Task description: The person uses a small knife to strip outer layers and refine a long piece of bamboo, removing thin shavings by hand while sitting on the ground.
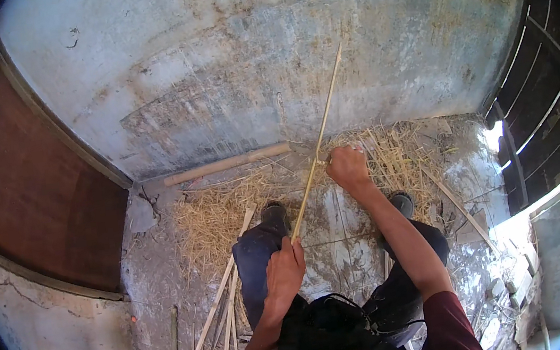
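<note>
A long, thin strip of pale wood or bamboo [328,102] slants up and away from me, its far end tapering in front of the wall. My left hand [285,272] is closed around its near end, between my knees. Farther up the strip, my right hand [349,166] makes a fist right beside it. A small pale piece sticks out between that fist and the strip. Whatever the right fingers grip is hidden inside the fist.
Straw-like shavings [222,217] cover the floor around my feet. Several pale strips [225,308] lie by my left leg. A thick round pole [226,164] rests near the stained wall [246,67]. Left is a brown door panel [35,177]; dark slats [542,87] stand right.
</note>
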A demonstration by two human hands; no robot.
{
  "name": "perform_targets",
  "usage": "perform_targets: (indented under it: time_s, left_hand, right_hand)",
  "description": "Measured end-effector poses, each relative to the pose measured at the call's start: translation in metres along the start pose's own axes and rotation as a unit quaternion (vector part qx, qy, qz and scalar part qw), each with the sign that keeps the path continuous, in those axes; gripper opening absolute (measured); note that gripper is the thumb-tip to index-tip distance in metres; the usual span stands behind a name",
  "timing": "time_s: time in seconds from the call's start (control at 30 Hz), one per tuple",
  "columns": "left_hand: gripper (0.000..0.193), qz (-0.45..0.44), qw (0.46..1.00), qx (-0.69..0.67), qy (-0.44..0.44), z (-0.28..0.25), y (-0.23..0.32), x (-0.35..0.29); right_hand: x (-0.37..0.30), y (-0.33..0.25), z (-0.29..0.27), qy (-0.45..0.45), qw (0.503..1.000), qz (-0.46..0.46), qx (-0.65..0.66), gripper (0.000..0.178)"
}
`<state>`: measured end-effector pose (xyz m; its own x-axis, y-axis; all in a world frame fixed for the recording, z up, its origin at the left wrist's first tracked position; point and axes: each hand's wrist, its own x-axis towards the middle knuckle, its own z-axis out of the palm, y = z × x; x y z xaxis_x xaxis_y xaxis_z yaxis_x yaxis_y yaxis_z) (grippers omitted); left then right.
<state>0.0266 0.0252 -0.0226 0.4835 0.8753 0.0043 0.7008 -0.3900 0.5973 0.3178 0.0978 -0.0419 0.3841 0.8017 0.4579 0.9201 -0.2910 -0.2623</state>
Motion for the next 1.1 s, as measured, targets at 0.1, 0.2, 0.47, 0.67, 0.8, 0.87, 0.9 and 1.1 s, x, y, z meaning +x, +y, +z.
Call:
perform_targets:
  time_s: [0.1,0.2,0.47,0.67,0.8,0.87,0.9,1.1]
  left_hand:
    - [0.032,0.012,1.0,0.004,0.003,-0.001,-0.005,-0.002]
    - [0.031,0.014,1.0,0.002,0.005,-0.008,-0.007,-0.007]
    - [0.03,0.026,1.0,-0.008,0.007,-0.011,-0.007,-0.014]
    - [0.029,0.029,0.999,0.0,0.013,-0.012,-0.005,-0.017]
    - [0.029,0.017,1.0,0.02,-0.01,-0.02,0.0,-0.023]
    - [0.029,0.019,0.999,0.028,-0.016,-0.02,-0.003,-0.03]
    - [0.03,0.021,0.999,0.032,-0.011,-0.022,-0.004,-0.031]
    - [0.031,0.019,0.998,0.059,-0.029,-0.028,-0.011,-0.049]
  right_hand:
    - [0.005,-0.001,0.003,-0.001,1.0,0.01,0.009,0.017]
    - [0.007,-0.006,-0.002,-0.014,1.0,0.019,0.011,0.017]
    - [0.016,0.011,0.006,0.004,0.999,0.047,-0.011,0.016]
    - [0.021,0.015,-0.006,0.031,0.998,0.049,-0.019,0.015]
    - [0.025,0.03,-0.011,0.033,0.997,0.064,-0.03,0.015]
    - [0.027,0.036,-0.009,0.036,0.997,0.066,-0.033,0.016]
    - [0.027,0.037,-0.006,0.041,0.997,0.062,-0.032,0.017]
    - [0.034,0.065,-0.011,0.044,0.993,0.103,-0.026,0.018]
